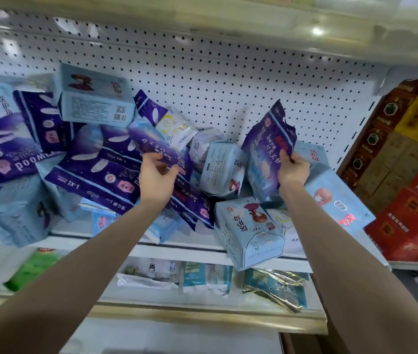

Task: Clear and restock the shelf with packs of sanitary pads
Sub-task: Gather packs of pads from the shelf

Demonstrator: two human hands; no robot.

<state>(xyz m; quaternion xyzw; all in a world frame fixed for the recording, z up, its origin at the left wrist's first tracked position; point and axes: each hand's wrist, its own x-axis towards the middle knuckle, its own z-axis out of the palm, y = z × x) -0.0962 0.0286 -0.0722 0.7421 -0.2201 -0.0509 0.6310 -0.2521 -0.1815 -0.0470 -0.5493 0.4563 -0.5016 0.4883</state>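
Faced a jumbled heap of blue packs (223,169) crowding both hands, one blue box (247,231) hanging over the shelf (190,247) edge. Gripped a purple pack (151,141) in the left hand (157,175), pinched a second purple pack (269,139) upright in the right hand (293,168). Stood before white pegboard (228,80), red cartons (412,226) stacked rightward.

back: white pegboard panel (228,72) | right: stacked red-brown cartons (407,180) | overhead: light glare (317,30)
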